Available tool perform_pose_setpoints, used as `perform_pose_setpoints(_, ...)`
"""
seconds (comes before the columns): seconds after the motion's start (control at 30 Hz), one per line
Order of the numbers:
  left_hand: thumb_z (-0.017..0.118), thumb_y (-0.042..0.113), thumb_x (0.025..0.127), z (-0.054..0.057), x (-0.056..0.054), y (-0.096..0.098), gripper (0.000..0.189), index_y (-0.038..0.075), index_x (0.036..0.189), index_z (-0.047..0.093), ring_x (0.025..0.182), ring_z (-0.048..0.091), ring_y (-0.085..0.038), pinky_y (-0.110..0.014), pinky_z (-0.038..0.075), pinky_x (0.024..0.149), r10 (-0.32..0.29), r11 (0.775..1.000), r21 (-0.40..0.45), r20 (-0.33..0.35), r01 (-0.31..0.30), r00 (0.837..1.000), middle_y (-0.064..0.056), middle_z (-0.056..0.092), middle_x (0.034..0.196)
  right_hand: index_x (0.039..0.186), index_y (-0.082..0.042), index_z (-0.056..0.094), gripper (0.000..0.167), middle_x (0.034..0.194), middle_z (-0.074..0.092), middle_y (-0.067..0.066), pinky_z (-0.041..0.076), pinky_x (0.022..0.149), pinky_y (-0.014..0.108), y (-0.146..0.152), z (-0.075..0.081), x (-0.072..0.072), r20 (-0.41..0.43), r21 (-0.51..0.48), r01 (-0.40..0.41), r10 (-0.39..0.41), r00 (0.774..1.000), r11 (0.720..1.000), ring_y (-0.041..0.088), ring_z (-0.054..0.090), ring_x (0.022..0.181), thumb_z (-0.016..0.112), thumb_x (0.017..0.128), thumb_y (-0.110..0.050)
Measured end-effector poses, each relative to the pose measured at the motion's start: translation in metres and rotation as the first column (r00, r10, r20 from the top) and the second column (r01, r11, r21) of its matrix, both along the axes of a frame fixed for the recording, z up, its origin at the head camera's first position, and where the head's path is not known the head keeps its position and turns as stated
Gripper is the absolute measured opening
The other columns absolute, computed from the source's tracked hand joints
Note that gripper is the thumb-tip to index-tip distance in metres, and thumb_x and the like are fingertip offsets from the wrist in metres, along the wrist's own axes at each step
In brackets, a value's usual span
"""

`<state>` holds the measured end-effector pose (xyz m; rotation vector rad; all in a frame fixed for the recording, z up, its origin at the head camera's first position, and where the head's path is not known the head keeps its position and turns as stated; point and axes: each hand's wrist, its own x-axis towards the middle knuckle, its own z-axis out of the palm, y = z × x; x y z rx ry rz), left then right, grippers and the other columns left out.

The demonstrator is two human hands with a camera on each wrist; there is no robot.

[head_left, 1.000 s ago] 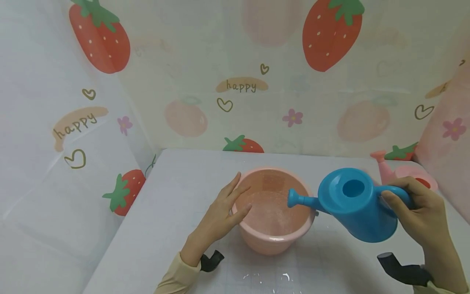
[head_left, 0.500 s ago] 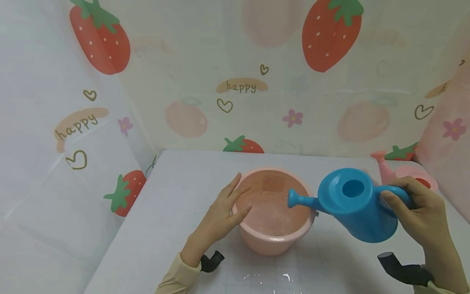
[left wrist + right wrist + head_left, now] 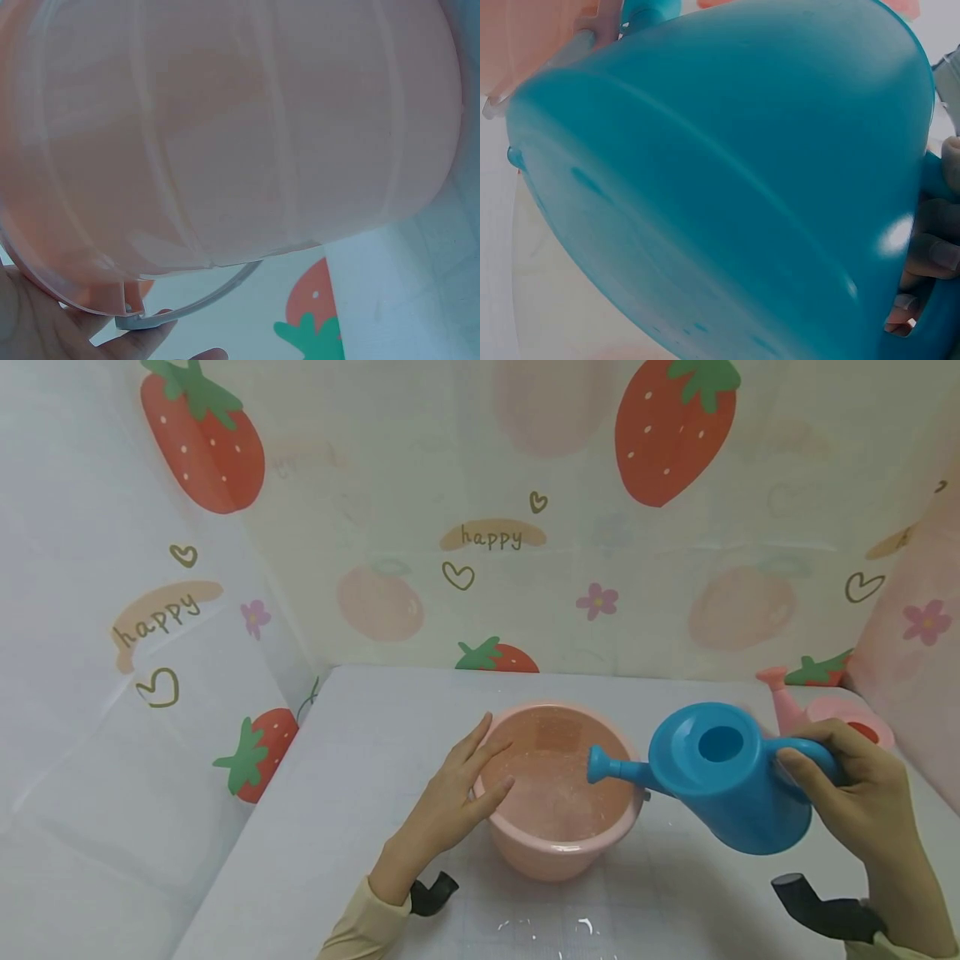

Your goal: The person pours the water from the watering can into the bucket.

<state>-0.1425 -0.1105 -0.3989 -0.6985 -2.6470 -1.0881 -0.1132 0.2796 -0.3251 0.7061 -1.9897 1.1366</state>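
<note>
A pink bucket (image 3: 551,862) with water in it stands upright on the table. My left hand (image 3: 448,795) rests at its left rim, fingers spread and mostly straight. Some of those fingers lie near the bucket's grey handle (image 3: 201,303) in the left wrist view. My right hand (image 3: 870,793) grips the handle of a blue watering can (image 3: 750,814), fingers curled round it. The can is tilted left, its spout (image 3: 617,768) over the inside of the bucket. Its blue body (image 3: 735,150) fills most of the right wrist view.
A pink watering can (image 3: 834,708) sits at the back right, partly behind my right hand. Water drops (image 3: 585,927) lie on the white table (image 3: 360,760) in front of the bucket. Sheets printed with strawberries (image 3: 675,435) hang at the back and sides.
Both hands, the bucket and the blue watering can keep their places. The water surface in the bucket shimmers slightly differently.
</note>
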Motion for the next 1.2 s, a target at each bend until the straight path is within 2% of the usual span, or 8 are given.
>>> perform_pose_setpoints(0.27,0.045,0.054,0.091,0.0001,0.0005,-0.0004,0.053,0.029,0.138,0.044,0.140,0.020,-0.016,-0.056,0.033,0.101,0.002,1.000,0.002,0.015,-0.002,1.000,0.012,0.012,0.154,0.088,0.020,0.055,0.013,0.085,0.062,-0.012,0.043,0.084,0.009,-0.0004,0.0008,0.0004,0.005,-0.009,-0.020,0.021,1.000,1.000,0.000,0.054,0.072,0.061,0.081,0.011)
perform_pose_setpoints(1.2,0.045,0.054,0.092,0.0003,0.0001,0.0004,0.052,0.029,0.137,0.045,0.139,0.021,-0.018,-0.057,0.033,0.101,-0.002,1.000,0.016,0.007,0.002,1.000,0.010,0.014,0.155,0.089,0.018,0.056,0.012,0.086,0.062,-0.014,0.042,0.084,0.009,-0.0004,0.0021,0.0007,0.011,0.014,0.009,-0.009,1.000,1.000,0.000,0.053,0.073,0.061,0.080,0.012)
